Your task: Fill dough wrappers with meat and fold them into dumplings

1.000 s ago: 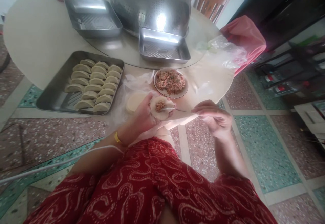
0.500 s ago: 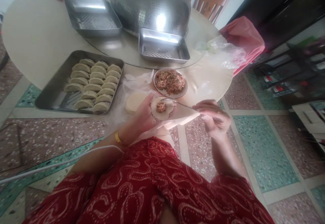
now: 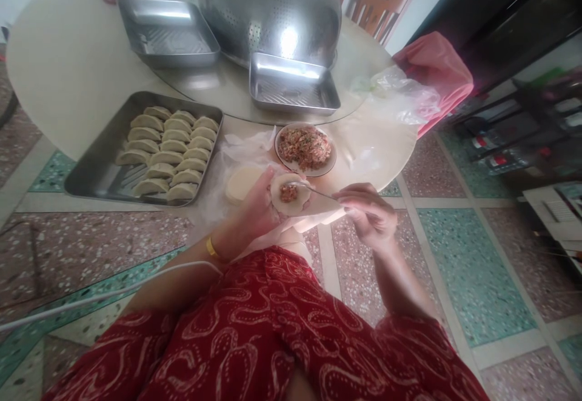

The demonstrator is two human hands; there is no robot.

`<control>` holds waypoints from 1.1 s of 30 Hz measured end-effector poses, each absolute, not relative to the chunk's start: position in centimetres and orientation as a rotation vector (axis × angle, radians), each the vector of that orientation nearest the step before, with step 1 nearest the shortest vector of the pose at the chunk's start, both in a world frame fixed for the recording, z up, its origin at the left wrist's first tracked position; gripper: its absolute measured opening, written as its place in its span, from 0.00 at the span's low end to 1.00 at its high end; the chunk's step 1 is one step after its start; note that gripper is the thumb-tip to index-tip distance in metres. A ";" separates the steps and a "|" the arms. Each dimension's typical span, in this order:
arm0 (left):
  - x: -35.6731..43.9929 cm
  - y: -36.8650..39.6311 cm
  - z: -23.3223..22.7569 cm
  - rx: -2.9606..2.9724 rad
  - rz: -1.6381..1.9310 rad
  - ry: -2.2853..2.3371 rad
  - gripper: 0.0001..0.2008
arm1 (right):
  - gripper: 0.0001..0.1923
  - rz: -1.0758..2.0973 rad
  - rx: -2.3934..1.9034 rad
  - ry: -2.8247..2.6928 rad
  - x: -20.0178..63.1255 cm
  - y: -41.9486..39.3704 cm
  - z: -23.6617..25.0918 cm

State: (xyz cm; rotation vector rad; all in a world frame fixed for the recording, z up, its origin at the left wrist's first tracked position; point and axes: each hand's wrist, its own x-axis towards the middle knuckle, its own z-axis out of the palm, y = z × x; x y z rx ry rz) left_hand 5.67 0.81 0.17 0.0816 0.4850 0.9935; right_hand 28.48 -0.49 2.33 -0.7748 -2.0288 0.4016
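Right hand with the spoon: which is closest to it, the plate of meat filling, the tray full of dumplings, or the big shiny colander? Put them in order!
From the right hand:
1. Plate of meat filling, just beyond it at the table's near edge.
2. Tray full of dumplings, far across on the left.
3. Big shiny colander, at the table's back.

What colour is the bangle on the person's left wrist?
Yellow. The bangle sits on the wrist behind the left hand, showing best in the head view.

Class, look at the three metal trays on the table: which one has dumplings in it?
The tray nearest the left hand, at the table's near left edge, holds rows of folded dumplings; the two trays farther back show only bare metal.
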 end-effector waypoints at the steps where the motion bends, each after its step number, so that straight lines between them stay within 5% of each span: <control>1: 5.7 0.8 0.1 0.079 0.991 0.486 0.24 | 0.18 0.400 -0.789 -2.026 28.5 -0.5 2.3; 33: 5.6 0.8 0.3 0.034 0.948 0.452 0.29 | 0.14 0.412 -0.849 -1.961 28.6 -0.7 2.3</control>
